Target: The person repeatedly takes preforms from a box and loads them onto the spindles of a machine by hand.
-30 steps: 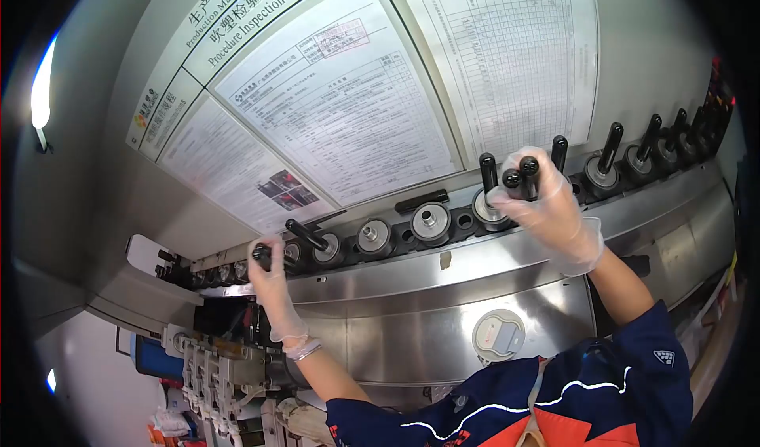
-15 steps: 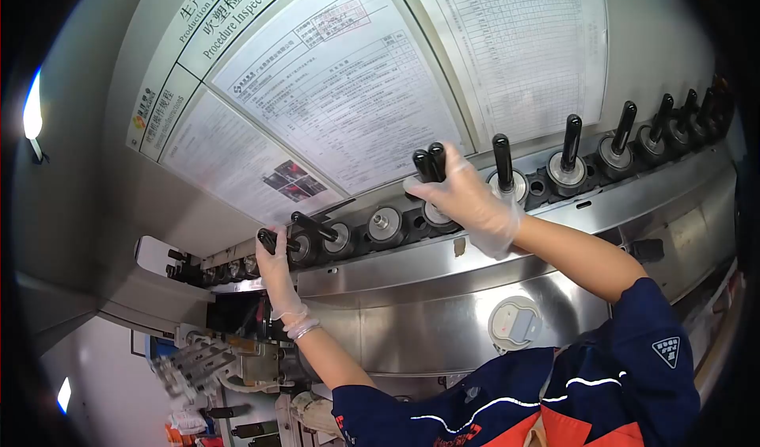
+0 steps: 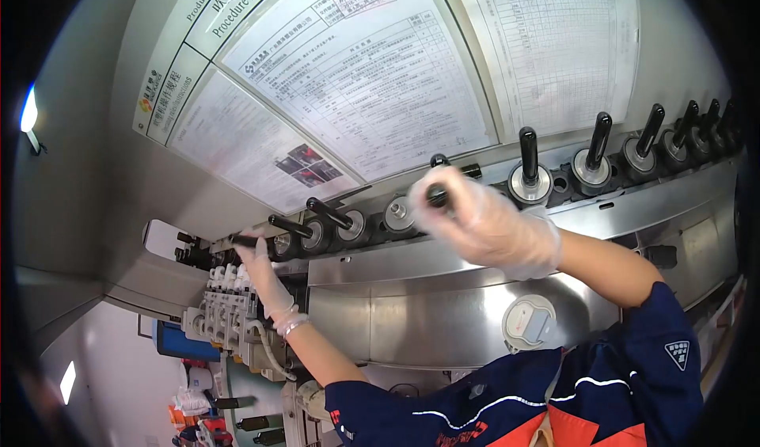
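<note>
My left hand [image 3: 265, 277], in a clear plastic glove, is closed around a dark, tube-shaped black preform [image 3: 245, 241] at the left end of the row of spindles. Just right of it, two black preforms [image 3: 290, 226] lean on their metal spindles [image 3: 318, 235]. My right hand [image 3: 495, 229], gloved too, is closed on several black preforms; the round end of one [image 3: 436, 195] faces me, and others stick out behind the fingers. Beneath that hand, part of the spindle row is hidden. A bare spindle [image 3: 398, 213] shows to its left.
More black preforms [image 3: 529, 154] stand on spindles to the right. A steel ledge [image 3: 396, 261] runs along the front. Inspection sheets [image 3: 364, 75] hang on the panel behind. A machine arm with white-tipped clamps [image 3: 229, 308] is at lower left, near my left wrist.
My left hand has moved left, leaving a preform on its spindle. My right hand has turned, tipping the preforms in it. The clamp arm has swung up at lower left; the view has shifted.
</note>
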Available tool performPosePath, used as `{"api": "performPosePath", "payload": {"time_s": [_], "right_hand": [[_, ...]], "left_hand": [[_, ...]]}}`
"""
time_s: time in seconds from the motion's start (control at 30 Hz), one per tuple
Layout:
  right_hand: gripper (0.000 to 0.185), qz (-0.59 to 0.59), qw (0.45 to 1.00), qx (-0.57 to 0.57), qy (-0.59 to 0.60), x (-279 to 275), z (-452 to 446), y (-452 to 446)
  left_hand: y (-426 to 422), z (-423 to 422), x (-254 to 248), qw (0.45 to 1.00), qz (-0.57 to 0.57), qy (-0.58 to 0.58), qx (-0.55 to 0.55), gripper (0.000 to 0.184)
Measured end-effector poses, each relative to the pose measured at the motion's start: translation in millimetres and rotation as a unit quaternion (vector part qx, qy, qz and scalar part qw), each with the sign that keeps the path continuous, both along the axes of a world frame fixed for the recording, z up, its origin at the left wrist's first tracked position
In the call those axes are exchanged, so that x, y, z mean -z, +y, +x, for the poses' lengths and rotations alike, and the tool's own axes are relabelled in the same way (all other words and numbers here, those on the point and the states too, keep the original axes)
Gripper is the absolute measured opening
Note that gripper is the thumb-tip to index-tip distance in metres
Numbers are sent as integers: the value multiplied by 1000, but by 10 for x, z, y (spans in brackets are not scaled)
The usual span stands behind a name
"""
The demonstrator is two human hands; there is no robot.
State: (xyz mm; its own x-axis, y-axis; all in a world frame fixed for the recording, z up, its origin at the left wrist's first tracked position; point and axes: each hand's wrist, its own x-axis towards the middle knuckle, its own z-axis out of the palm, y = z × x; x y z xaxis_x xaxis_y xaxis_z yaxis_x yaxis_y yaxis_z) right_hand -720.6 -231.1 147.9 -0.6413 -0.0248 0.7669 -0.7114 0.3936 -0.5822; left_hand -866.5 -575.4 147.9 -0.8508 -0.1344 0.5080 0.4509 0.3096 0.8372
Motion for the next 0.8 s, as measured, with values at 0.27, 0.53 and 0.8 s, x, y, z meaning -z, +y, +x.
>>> {"api": "performPosePath", "payload": {"time_s": [0.27,0.53,0.8], "right_hand": [[33,-31,990,-56,-128,335,-816,-596],[39,52,986,111,-109,243,-362,-565],[12,146,963,-212,79,-710,1288,-75]], "left_hand": [[-423,-745,369,996,-61,-35,-48,34],[-84,-248,216,984,-43,120,-126,37],[1196,1585,-357,962,77,187,-185,17]]}}
